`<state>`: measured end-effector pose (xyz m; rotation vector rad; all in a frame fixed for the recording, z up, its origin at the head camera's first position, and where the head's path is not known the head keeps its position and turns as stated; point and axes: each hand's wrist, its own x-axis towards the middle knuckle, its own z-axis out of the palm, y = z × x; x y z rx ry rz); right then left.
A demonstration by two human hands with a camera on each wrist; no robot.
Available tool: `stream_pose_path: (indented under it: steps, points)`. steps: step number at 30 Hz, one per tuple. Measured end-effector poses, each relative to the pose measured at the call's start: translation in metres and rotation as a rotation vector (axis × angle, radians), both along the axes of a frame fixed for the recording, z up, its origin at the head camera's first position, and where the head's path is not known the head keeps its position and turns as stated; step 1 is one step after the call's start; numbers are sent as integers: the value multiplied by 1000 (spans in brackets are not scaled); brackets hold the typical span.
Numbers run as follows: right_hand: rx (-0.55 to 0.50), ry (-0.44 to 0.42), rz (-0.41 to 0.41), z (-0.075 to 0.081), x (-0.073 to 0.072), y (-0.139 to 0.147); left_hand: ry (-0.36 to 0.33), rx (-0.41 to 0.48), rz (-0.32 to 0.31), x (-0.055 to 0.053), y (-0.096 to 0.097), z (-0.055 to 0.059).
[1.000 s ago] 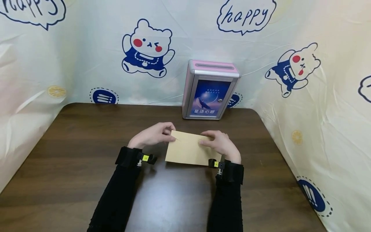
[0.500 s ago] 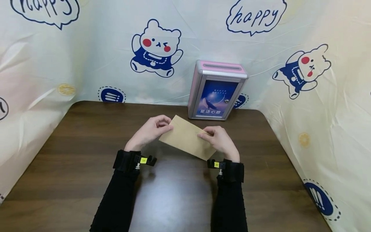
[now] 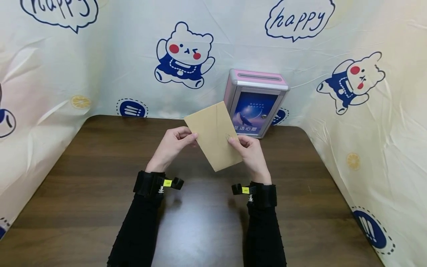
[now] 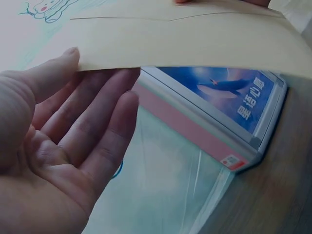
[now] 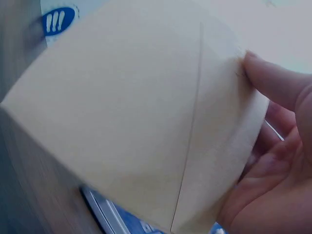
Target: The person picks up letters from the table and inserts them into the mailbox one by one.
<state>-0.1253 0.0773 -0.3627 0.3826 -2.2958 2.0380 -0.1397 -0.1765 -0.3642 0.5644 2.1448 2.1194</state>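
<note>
Both hands hold a tan paper envelope (image 3: 213,137) up over the table, tilted with its top leaning left. A flap line runs down its face in the right wrist view. The left hand (image 3: 173,144) pinches the left edge, thumb (image 4: 70,58) on the near face and fingers behind. At the opposite edge the right hand (image 3: 251,154) pinches with its thumb (image 5: 273,78) on the face, fingers partly hidden behind the paper. Behind the envelope stands a pink and silver box (image 3: 260,85) with a slot (image 3: 258,76) in its top and a blue picture panel; the envelope overlaps its lower left side.
The dark brown wooden table (image 3: 100,193) extends around the hands. Behind and beside it hangs a pale curtain (image 3: 126,55) printed with bears and the word "happy". Black straps with small cameras sit on both wrists.
The envelope has been lifted and turned from lying sideways to standing steeply, its top moving toward the box. Both hands rose with it, keeping their grip. The head view shifted slightly left.
</note>
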Motion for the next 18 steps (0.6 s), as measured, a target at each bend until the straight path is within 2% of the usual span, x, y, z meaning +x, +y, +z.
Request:
stream_pose_path:
  steps: [3, 7, 10, 12, 18]
  points:
    - [-118, -9, -14, -8, -6, -7, 32, -62, 14, 4, 1, 6]
    - [-193, 3, -45, -17, -14, -13, 41, -154, 35, 1, 3, 0]
    - [-174, 5, -47, -19, -16, -15, 64, -196, 75, -5, 3, -8]
    - [-152, -1, -43, -20, -17, -15, 103, -231, 110, -7, 3, -12]
    - [-42, -12, -40, -25, -19, -14, 202, -333, 171, -10, 3, -20]
